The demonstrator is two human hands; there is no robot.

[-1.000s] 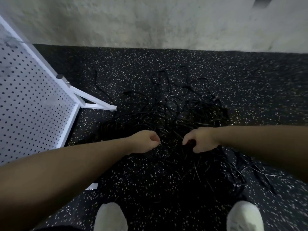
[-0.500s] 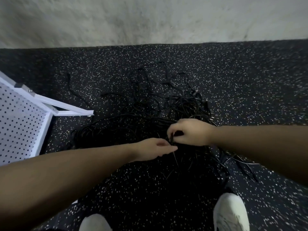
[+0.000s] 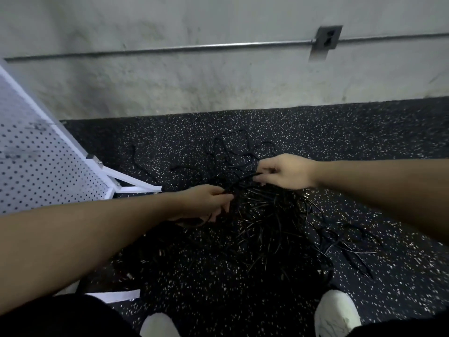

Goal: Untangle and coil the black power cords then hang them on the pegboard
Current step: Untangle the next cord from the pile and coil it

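- Cords: tangled heap of black power cords (image 3: 264, 215) lying on the speckled black floor (image 3: 364, 142), between the two outstretched arms and ahead of the white shoes (image 3: 336, 312).
- Held strand (image 3: 240, 183): one short stretch pulled taut between both hands, long axis running from lower left up to upper right.
- Left hand (image 3: 206, 200): fingers curled, pinching the lower end of the strand above the heap.
- Right hand (image 3: 284, 171): thumb and fingers pinching the upper end, knuckles toward the wall.
- Pegboard (image 3: 36, 166): white, perforated, tilted on its frame at the left, well apart from the heap.
- Wall (image 3: 194, 81): grey, carrying a conduit and an outlet box (image 3: 326, 40).
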